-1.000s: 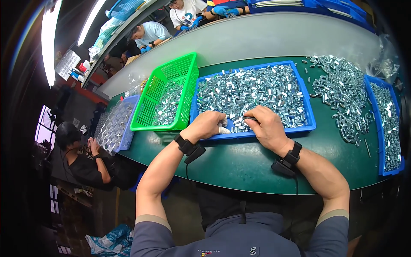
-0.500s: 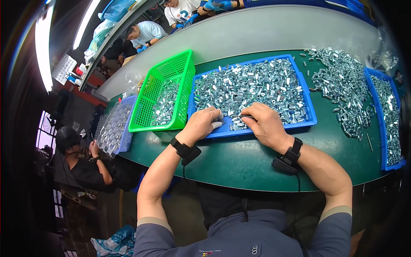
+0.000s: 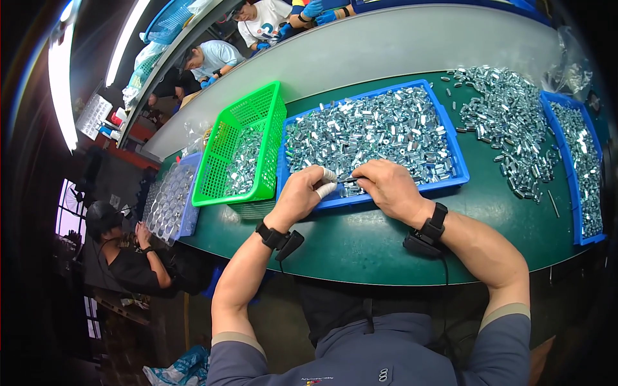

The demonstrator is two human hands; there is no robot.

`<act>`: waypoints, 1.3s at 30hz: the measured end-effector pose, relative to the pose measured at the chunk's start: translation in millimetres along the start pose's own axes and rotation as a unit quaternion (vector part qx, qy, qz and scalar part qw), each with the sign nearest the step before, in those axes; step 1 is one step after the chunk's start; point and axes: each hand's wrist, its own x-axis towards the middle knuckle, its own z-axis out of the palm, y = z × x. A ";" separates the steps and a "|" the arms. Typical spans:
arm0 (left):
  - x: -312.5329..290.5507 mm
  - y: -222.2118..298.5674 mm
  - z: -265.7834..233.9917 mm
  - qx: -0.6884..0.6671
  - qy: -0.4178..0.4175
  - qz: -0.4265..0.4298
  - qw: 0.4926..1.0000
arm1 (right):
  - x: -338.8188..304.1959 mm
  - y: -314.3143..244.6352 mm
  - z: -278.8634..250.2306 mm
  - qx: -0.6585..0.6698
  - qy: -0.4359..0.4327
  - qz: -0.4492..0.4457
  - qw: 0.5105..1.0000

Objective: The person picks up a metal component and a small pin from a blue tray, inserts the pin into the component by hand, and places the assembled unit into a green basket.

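Observation:
My left hand, with white covers on its thumb and forefinger, is closed in a pinch over the near edge of the blue tray. What its fingertips hold is too small to make out. Facing it, my right hand pinches a thin dark metal piece, whose other end points at the left fingertips. Small shiny metal pieces, short and tube-like, fill the tray beyond both hands. Each wrist wears a black strap with a small black box on it.
Left of the tray stands a green basket partly filled with similar pieces. A loose heap, a thin rod and another blue tray lie right. A clear-celled tray sits far left, near a seated person. People work beyond the grey partition.
My hands have come slightly closer together, the left fingertips now meeting the dark piece's end. The view has shifted a little.

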 end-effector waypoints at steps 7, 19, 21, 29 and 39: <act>-3.3 17.0 6.7 -0.081 0.013 -0.034 0.996 | -0.8 0.9 -1.2 -0.004 0.008 0.004 1.000; -6.7 18.5 14.0 -0.102 0.037 -0.007 0.994 | 2.4 -9.9 -7.1 0.002 -0.015 0.055 0.998; -6.6 20.4 13.6 -0.103 0.043 -0.004 0.994 | 2.4 -10.4 -7.7 0.023 -0.009 0.063 0.998; -9.9 21.9 20.3 -0.081 0.054 0.031 0.995 | 2.7 -3.6 -6.7 -0.049 -0.062 0.072 0.994; -11.0 28.0 24.0 -0.066 0.086 0.053 0.993 | 1.9 0.0 -6.2 0.011 -0.016 0.010 1.000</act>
